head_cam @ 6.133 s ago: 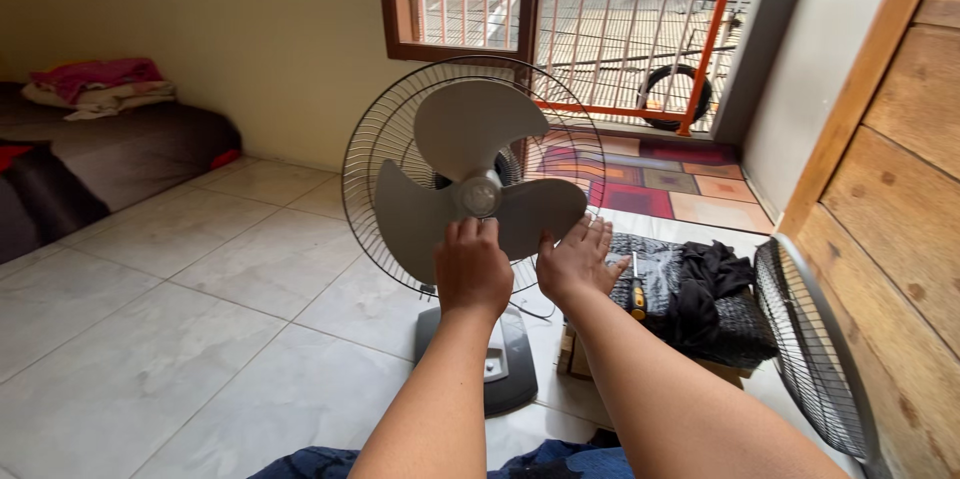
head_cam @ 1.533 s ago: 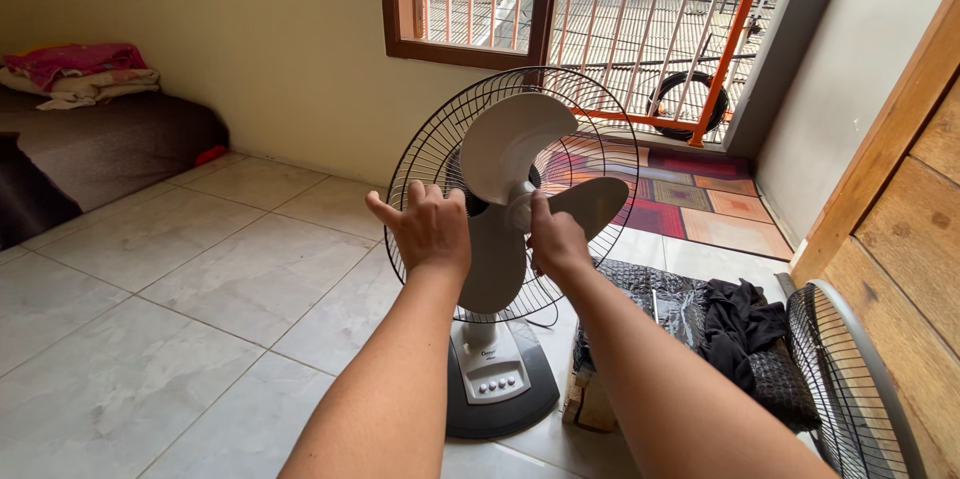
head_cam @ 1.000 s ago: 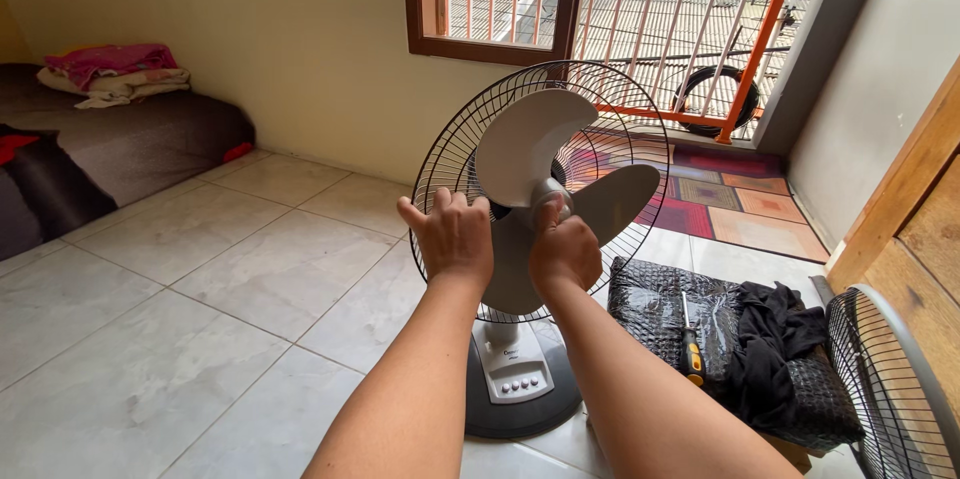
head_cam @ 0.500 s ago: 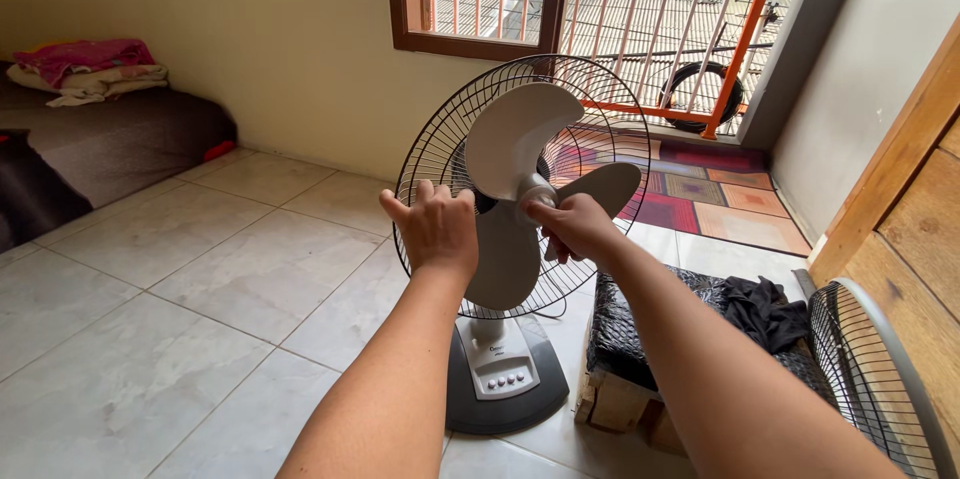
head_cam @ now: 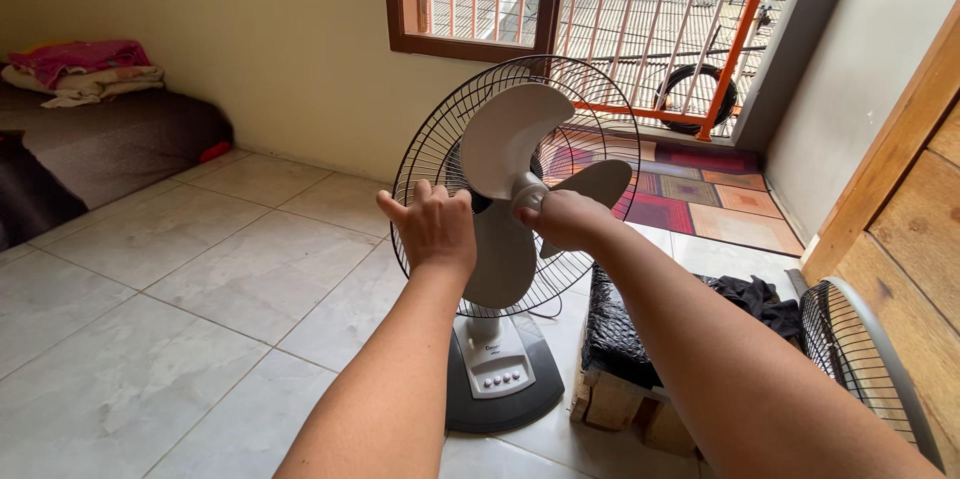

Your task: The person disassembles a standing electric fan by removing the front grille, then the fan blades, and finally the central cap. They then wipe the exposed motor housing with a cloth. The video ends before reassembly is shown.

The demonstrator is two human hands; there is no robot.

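While the left hand (head_cam: 432,229) closed on a grey fan blade (head_cam: 497,254), the right hand (head_cam: 563,217) wrapped shut around the fan's hub (head_cam: 528,197) before its wire guard (head_cam: 430,154).

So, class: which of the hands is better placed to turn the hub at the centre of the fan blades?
Probably the right hand: it sits over the hub, while the left hand steadies a blade.

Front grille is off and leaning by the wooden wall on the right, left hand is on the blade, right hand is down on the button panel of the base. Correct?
Not quite. The head view shows the right hand up at the blade hub, not on the button panel. The rest stands.
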